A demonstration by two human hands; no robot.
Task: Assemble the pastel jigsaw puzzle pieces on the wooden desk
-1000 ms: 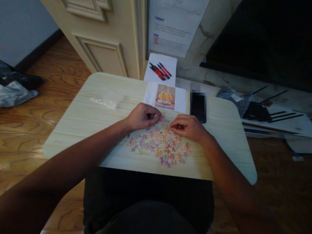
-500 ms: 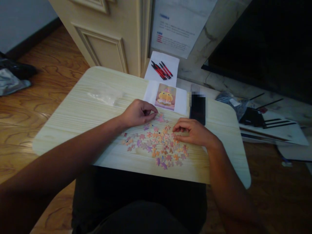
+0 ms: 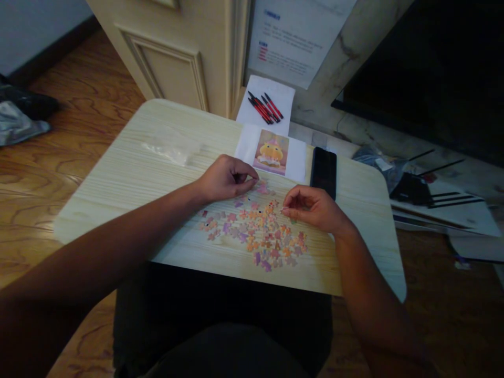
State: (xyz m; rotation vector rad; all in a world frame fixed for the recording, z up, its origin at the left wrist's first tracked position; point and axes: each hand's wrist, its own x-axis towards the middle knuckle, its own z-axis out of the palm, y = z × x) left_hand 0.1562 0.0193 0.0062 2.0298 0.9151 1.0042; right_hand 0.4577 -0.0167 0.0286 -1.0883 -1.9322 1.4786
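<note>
A loose spread of jigsaw puzzle pieces (image 3: 271, 231) in orange, pink and purple lies on the pale wood-grain table (image 3: 106, 178). My left hand (image 3: 226, 179) is at the far side of the spread, thumb and forefinger pinched together beside a small pink and purple cluster of pieces (image 3: 262, 187). What sits between those fingertips is too small to make out. Over the right side of the spread, my right hand (image 3: 315, 207) pinches a small pinkish puzzle piece (image 3: 284, 211) between thumb and fingers. Just beyond both hands rests a printed picture of a yellow figure (image 3: 271, 152).
A dark phone (image 3: 323, 170) lies behind my right hand. A crumpled clear plastic bag (image 3: 173, 147) is on the table's left part. Red and black pens (image 3: 265, 108) lie on white paper past the far edge. A black router with antennas (image 3: 411, 189) stands at right.
My right hand has risen slightly off the pieces, its fingertips drawn into a pinch. The left hand keeps its pinch in nearly the same spot. The view has shifted a little.
</note>
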